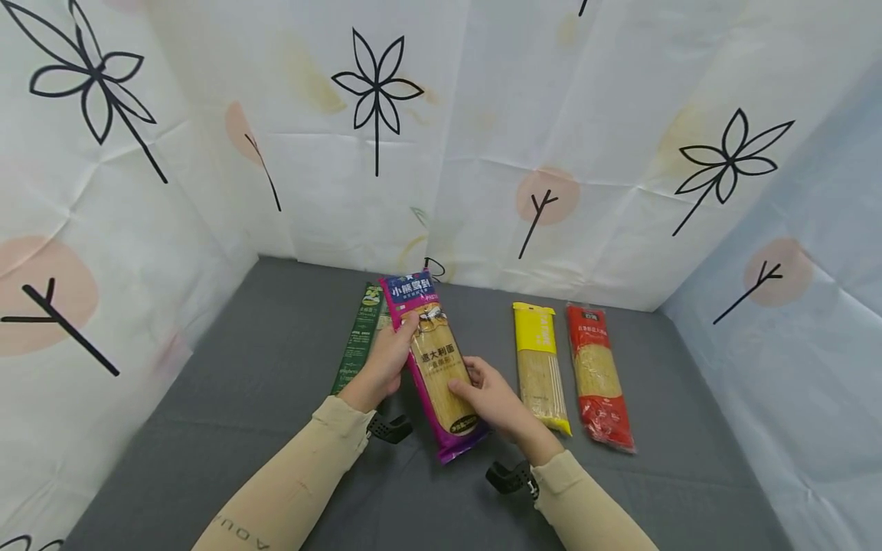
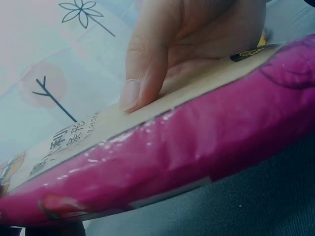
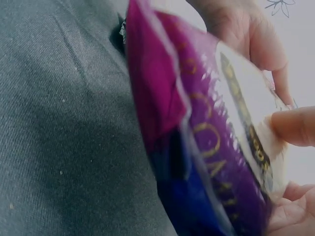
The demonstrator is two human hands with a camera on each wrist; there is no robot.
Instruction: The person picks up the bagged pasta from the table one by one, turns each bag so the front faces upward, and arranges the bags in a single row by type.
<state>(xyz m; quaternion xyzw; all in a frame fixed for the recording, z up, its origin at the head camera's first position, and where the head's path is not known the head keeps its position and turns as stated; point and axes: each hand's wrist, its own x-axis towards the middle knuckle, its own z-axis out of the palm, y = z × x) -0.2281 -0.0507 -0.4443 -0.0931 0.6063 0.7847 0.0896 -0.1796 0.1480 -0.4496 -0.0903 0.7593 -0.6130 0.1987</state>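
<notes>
Both hands hold a magenta and purple pack of pasta (image 1: 439, 367) with a clear window, tilted above the grey tabletop. Its upper left side is gripped by my left hand (image 1: 387, 353), thumb on the front. My right hand (image 1: 492, 394) grips the lower right side, its thumb pressing on the window and its other fingers partly hidden behind the pack. In the left wrist view, the pack's magenta side edge (image 2: 197, 137) runs across the frame below a thumb. The right wrist view shows the pack's purple bottom end (image 3: 206, 123) close up.
A green pack (image 1: 357, 337) lies behind my left hand, partly covered. To the right, a yellow noodle pack (image 1: 540, 367) and a red noodle pack (image 1: 598, 375) lie side by side on the grey cloth (image 1: 276, 329). Patterned white curtains (image 1: 468, 138) enclose the table.
</notes>
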